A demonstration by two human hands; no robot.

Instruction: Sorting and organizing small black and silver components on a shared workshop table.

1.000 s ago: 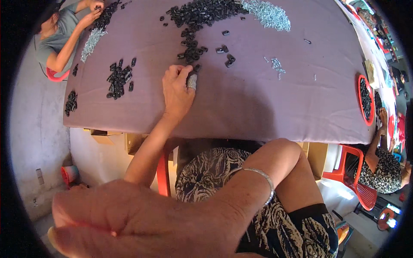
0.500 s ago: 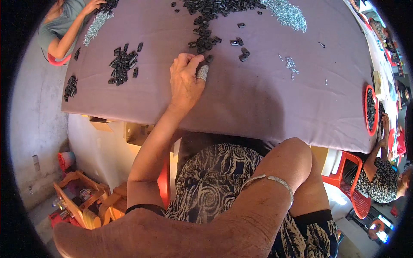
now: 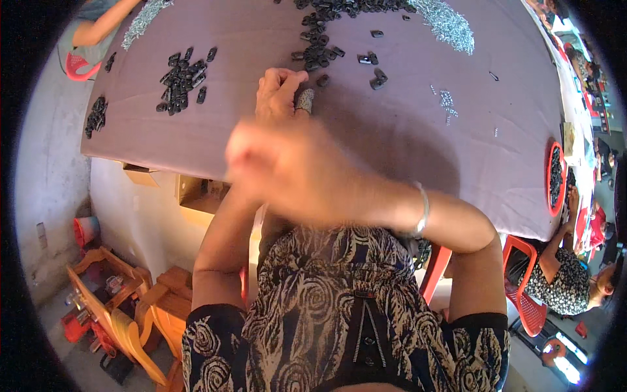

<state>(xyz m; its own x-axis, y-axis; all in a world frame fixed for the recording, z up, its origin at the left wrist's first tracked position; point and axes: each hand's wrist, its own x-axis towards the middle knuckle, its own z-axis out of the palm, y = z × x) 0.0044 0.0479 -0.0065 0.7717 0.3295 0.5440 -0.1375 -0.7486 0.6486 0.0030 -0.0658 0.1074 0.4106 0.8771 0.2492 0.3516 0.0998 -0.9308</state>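
Note:
My left hand (image 3: 279, 93) rests on the purple cloth-covered table (image 3: 385, 170) with its fingers curled together. Whatever may be between those fingers is hidden. A grey speckled wrap (image 3: 304, 100) covers its thumb. Just beyond the fingertips lies a single small black plastic piece (image 3: 322, 80), close to a trail of similar black pieces (image 3: 317, 52). My right hand (image 3: 281, 166) is smeared by motion above the table's near edge, in front of my left wrist and forearm. A metal bangle (image 3: 422, 209) circles the right wrist. Its fingers cannot be made out.
Black pieces form a cluster (image 3: 179, 85) on the left and a smaller one (image 3: 96, 117) at the corner. Small metal springs lie in a far heap (image 3: 444, 25) and a little group (image 3: 447, 104). A red basket (image 3: 555, 179) stands right. Co-workers sit upper left and right.
My right arm has swung from across my front, close to the camera, out over the table's near edge. My left hand stays near the black pieces. The view has shifted slightly.

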